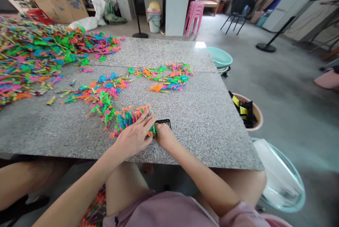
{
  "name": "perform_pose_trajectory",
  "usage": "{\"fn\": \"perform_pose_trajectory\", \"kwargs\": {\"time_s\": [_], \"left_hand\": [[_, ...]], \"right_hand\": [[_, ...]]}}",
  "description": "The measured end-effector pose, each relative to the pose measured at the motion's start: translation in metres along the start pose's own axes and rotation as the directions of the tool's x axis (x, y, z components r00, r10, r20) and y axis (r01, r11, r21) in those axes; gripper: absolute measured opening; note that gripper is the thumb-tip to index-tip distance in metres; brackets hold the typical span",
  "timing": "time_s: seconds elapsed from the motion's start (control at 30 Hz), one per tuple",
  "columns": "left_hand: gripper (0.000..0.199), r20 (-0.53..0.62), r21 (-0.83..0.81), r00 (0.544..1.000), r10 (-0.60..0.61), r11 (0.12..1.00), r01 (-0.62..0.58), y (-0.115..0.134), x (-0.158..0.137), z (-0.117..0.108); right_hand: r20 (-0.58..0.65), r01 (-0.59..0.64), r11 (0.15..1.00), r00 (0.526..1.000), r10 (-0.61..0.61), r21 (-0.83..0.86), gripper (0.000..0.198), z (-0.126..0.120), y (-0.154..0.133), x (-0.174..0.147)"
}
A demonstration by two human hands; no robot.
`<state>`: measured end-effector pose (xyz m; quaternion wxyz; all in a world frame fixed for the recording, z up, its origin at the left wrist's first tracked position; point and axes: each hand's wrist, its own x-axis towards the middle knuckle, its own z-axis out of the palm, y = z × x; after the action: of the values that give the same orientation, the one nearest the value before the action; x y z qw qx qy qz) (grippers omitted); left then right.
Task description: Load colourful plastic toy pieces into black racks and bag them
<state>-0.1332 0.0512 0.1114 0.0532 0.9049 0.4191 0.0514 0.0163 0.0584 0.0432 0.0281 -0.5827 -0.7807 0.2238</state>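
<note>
Near the front edge of the stone table point(206, 114), a row of small bright plastic toys point(127, 117) with orange round ends stands closely packed. My left hand point(135, 136) lies over the right part of this row, its fingers stretched out and touching the toys. Just right of it, my right hand point(164, 136) is closed at a black lattice basket point(167, 122). The right fingertips are hidden against the toys, so what they grip does not show. Part of the basket is covered by my hands.
Loose toys point(104, 105) lie left of the row, with another cluster point(172, 77) farther back. A large heap point(39, 50) covers the far left. Beside the table's right edge are a tub of black baskets point(246, 110) and a teal basin point(296, 191). Another person's leg point(29, 181) shows at left.
</note>
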Motion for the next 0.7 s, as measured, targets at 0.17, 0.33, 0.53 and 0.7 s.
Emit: {"fn": "perform_pose_trajectory", "kwargs": {"time_s": [0.17,0.33,0.53,0.7], "left_hand": [[0.05,-0.001,-0.005,1.0,0.0,1.0,0.0,0.002,-0.001,-0.003],[0.051,-0.043,-0.003,0.998,0.049,0.999,-0.05,0.004,-0.001,-0.003],[0.023,-0.091,0.077,0.992,0.089,0.994,-0.082,-0.007,0.004,0.009],[0.018,-0.148,0.124,0.973,0.176,0.98,-0.158,-0.012,0.003,0.023]], "right_hand": [[-0.005,0.044,0.999,0.999,-0.044,0.013,0.025,0.002,0.002,0.002],[-0.002,0.047,0.995,0.999,-0.047,0.083,0.027,0.005,-0.001,0.009],[0.071,0.113,0.98,0.99,-0.126,0.162,0.033,-0.01,0.018,0.015],[-0.199,-0.068,0.997,0.977,0.071,0.02,0.032,-0.051,0.062,0.081]]}}
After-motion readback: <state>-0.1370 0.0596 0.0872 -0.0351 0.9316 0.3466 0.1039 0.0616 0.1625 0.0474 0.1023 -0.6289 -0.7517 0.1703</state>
